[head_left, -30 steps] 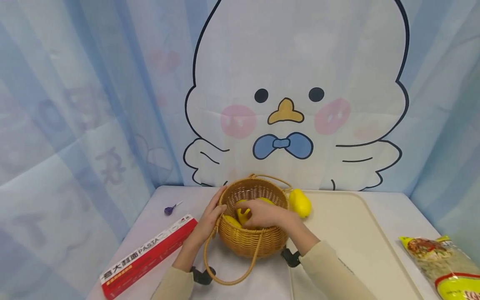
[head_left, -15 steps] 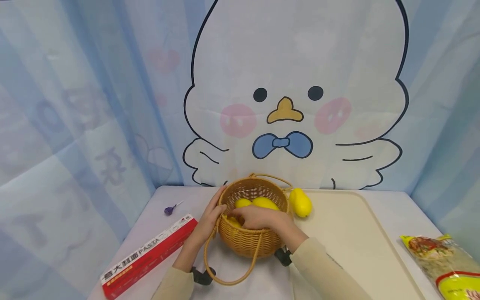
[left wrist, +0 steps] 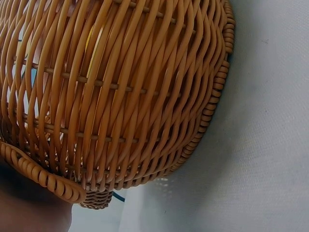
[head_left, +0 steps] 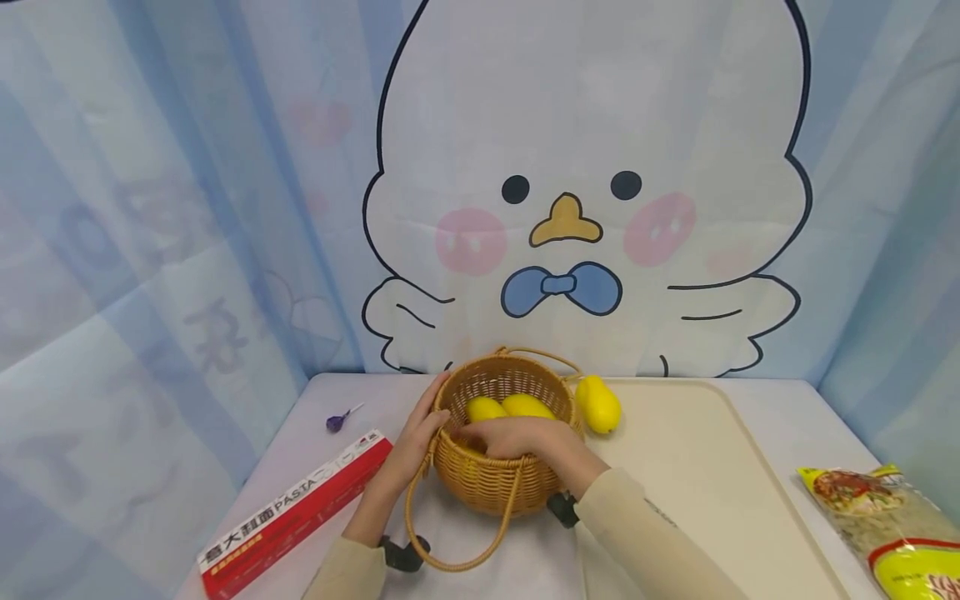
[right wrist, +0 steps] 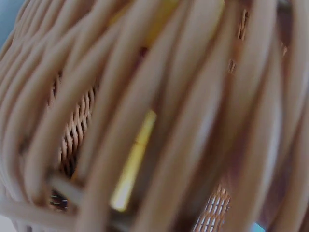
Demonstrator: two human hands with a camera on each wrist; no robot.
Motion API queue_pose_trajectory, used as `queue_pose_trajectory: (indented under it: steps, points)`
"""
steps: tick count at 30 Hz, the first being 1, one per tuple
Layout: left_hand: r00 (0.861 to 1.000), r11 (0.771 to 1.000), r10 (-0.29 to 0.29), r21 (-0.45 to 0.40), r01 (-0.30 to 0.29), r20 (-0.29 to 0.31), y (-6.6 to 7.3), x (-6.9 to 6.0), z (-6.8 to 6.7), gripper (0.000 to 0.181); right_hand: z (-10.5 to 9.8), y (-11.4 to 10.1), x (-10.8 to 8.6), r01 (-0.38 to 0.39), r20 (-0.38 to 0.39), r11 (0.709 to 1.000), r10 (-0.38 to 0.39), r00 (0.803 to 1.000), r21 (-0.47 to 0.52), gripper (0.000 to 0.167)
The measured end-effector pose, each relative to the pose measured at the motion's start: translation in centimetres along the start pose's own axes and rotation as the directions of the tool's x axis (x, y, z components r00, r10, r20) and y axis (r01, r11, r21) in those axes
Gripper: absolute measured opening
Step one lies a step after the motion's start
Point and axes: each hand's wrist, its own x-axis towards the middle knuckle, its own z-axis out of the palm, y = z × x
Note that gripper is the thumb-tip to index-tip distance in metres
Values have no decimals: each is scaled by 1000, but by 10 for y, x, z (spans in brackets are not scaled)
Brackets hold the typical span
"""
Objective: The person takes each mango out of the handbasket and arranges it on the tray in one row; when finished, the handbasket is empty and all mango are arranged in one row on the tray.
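Observation:
A round wicker basket [head_left: 491,487] stands on the table with its mouth tipped toward me. My left hand [head_left: 414,437] holds its left side, thumb over the rim and fingers along the outside. Into the basket's front part reaches my right hand [head_left: 513,436], its fingertips hidden below the rim. Two yellow fruits [head_left: 527,405] show behind that hand. Through the weave [right wrist: 178,145] in the right wrist view, bits of yellow [right wrist: 133,169] appear, blurred. In the left wrist view the basket wall [left wrist: 120,96] fills most of the picture.
Right of the basket, a yellow pear-shaped fruit [head_left: 598,405] lies at the corner of a beige tray [head_left: 697,467]. A red pasta box [head_left: 300,512] and a purple lollipop [head_left: 337,421] lie left. A noodle packet [head_left: 885,525] is far right. One basket handle [head_left: 457,567] loops toward me.
My right hand has moved left and down inside the basket, uncovering two yellow fruits behind it and covering the one at the front left. The left hand has stayed on the basket.

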Motion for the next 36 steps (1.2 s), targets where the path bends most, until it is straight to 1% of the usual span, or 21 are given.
queue_pose_trajectory:
  steps: [5,8,13,16,21,25,31,34,36]
  points:
    - [1000,1000,-5,3,6,-7,-1,-1,-1,56,-1,2,1,2,66,999,-4,998,37,58]
    - [1000,1000,-7,6,7,-9,-1,-1,-2,56,-2,2,1,-5,81,999,0,997,54,58]
    - [1000,1000,-14,11,14,-9,0,-1,-1,55,0,3,-1,2,50,1000,-4,999,32,55]
    - [1000,1000,-15,10,15,-7,1,-2,-1,55,0,5,1,27,18,1000,-27,999,-15,54]
    - [1000,1000,-12,7,13,-8,2,-1,-1,55,-2,8,1,60,-17,995,-62,998,-74,59]
    - [1000,1000,-8,4,8,-6,2,-1,0,56,-5,10,-2,71,-13,996,-72,997,-53,68]
    - [1000,1000,5,13,-5,-8,3,-1,0,56,-11,11,-7,89,-9,996,-89,996,-10,72]
    - [1000,1000,2,15,-1,-12,4,-1,0,56,-14,10,-11,88,-22,996,-88,996,-20,71]
    - [1000,1000,-7,13,7,-12,4,-1,1,56,-16,10,-14,70,-37,997,-71,997,-35,70]
